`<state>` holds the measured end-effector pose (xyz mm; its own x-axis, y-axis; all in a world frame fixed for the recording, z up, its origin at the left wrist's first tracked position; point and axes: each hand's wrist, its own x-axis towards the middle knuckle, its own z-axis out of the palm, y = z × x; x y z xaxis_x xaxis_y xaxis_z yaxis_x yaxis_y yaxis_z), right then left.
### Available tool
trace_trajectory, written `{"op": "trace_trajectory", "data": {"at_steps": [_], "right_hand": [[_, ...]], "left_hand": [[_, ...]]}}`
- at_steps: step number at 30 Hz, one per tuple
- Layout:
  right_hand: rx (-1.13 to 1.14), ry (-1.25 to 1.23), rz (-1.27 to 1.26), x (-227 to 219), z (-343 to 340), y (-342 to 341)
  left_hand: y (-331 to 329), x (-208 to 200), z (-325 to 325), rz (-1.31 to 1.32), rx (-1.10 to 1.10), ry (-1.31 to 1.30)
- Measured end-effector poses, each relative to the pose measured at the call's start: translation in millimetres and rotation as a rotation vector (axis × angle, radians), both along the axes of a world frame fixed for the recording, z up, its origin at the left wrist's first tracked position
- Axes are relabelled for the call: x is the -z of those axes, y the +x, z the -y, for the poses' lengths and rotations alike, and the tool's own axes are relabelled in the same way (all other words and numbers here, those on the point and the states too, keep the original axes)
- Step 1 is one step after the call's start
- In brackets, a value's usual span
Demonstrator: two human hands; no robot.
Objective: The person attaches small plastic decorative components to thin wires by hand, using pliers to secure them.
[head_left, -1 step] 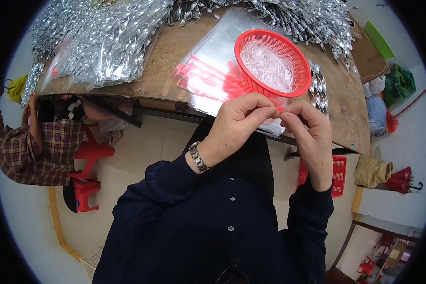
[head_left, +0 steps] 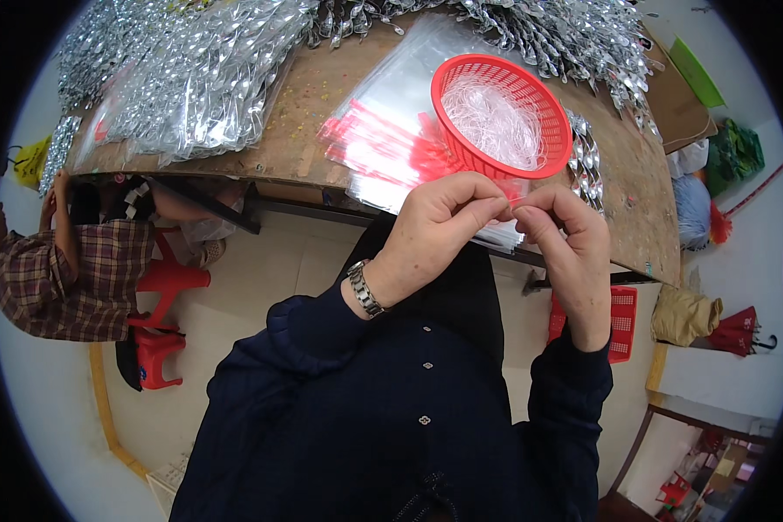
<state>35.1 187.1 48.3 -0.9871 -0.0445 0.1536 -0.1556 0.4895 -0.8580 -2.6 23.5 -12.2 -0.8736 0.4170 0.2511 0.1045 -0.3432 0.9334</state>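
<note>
Both hands meet in front of the table's near edge, fingertips almost touching. My left hand (head_left: 435, 228) is closed in a pinch, thumb against forefinger, with a metal watch on its wrist. Just beside it, my right hand (head_left: 574, 248) pinches in the same way. Whatever lies between the fingertips is too thin and small to make out. Right beyond the hands, a red plastic basket (head_left: 562, 130) holds a tangle of fine clear thread (head_left: 493, 120). It rests against a stack of clear plastic bags (head_left: 409, 70) with red strips (head_left: 383, 139).
Silver twisted spiral ornaments (head_left: 209, 87) are heaped at the left and along the back (head_left: 565, 39) of the wooden table (head_left: 291, 130). More silver spirals (head_left: 585, 165) lie right of the basket. A person in a plaid shirt (head_left: 87, 270) sits at the left by red stools (head_left: 161, 352).
</note>
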Motion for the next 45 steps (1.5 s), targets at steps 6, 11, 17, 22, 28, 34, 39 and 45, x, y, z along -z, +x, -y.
{"op": "trace_trajectory", "data": {"at_steps": [6, 11, 17, 22, 28, 34, 39, 45], "right_hand": [[0.004, -0.022, -0.05, 1, 3, 1], [0.002, 0.066, -0.103, 6, 0, 1], [0.005, 0.056, -0.128, 11, 2, 0], [0.018, -0.049, -0.042, 9, 3, 2], [0.016, -0.231, -0.033, 11, -4, -2], [0.025, -0.216, 0.011, 13, -3, -3], [0.006, -0.161, 0.088, 13, -6, -3], [-0.072, -0.123, 0.139, 11, -4, -4]], "left_hand": [[2, -1, 0, 0.055, 0.038, 0.014], [1, -3, 2, 0.053, 0.078, -0.025], [0, 3, 2, 0.064, 0.088, -0.024], [1, 5, 2, 0.096, 0.102, 0.023], [1, 2, 5, 0.095, 0.056, 0.013], [1, 4, 5, 0.054, 0.061, -0.011], [2, 4, 5, 0.063, 0.08, -0.014], [1, 4, 6, -0.033, 0.054, -0.129]]}}
